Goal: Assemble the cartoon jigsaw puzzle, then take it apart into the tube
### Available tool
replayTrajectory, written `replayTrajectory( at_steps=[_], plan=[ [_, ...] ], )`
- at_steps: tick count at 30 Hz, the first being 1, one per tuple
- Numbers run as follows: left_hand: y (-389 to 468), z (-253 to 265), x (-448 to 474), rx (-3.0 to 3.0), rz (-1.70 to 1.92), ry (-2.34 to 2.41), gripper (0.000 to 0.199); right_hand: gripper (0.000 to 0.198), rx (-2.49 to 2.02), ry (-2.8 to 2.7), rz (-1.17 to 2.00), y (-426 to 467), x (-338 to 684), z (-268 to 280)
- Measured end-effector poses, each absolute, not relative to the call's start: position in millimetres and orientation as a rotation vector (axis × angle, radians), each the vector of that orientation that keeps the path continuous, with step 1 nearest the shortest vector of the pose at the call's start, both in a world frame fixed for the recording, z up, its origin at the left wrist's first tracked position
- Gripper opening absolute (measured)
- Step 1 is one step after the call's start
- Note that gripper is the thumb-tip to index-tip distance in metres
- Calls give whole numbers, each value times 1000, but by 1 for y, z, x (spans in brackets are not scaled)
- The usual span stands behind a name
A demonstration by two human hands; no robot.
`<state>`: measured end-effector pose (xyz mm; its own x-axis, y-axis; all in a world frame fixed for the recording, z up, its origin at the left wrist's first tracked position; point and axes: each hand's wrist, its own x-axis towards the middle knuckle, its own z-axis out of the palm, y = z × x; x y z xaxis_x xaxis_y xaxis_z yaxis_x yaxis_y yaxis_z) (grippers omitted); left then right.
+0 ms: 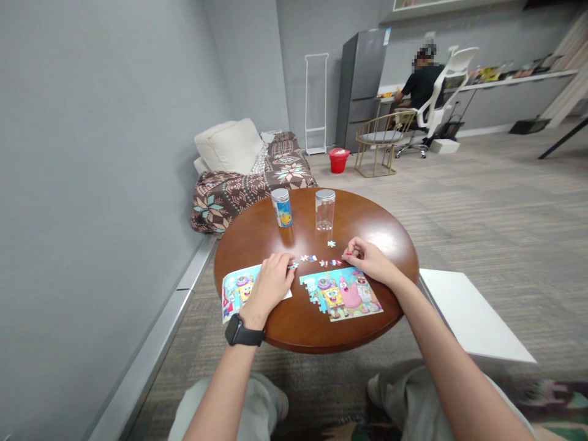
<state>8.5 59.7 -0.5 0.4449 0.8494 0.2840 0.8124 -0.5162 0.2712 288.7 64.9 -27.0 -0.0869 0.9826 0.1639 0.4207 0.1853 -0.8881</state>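
On the round wooden table (257,226) lies a partly assembled cartoon jigsaw puzzle (349,294), its left side ragged. My left hand (274,278), with a black watch on the wrist, is closed around a small puzzle piece (293,266) at its fingertips. It partly covers a printed picture sheet (232,294) of the same scene. Above the puzzle's upper right corner, my right hand (366,258) pinches a small piece with red on it (348,253). Several loose puzzle pieces (309,258) lie between the hands, and another loose piece (331,244) sits farther back.
Toward the table's back stand a jar with a blue and yellow label (283,211) and a clear lidded jar (324,211). A blanketed couch (275,177) is behind to the left. Beyond are a red bin (339,160), a wire chair (379,138) and a seated person (422,82).
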Motion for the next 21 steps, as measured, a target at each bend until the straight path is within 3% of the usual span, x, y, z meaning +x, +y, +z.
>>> replayTrajectory(
  at_steps=[15, 21],
  plan=[
    [58, -2, 8, 2541, 671, 1366, 28, 21, -1365, -1649, 840, 64, 287, -24],
    [59, -2, 9, 2555, 684, 1378, 23, 25, -1355, -1694, 777, 62, 284, -17]
  ],
)
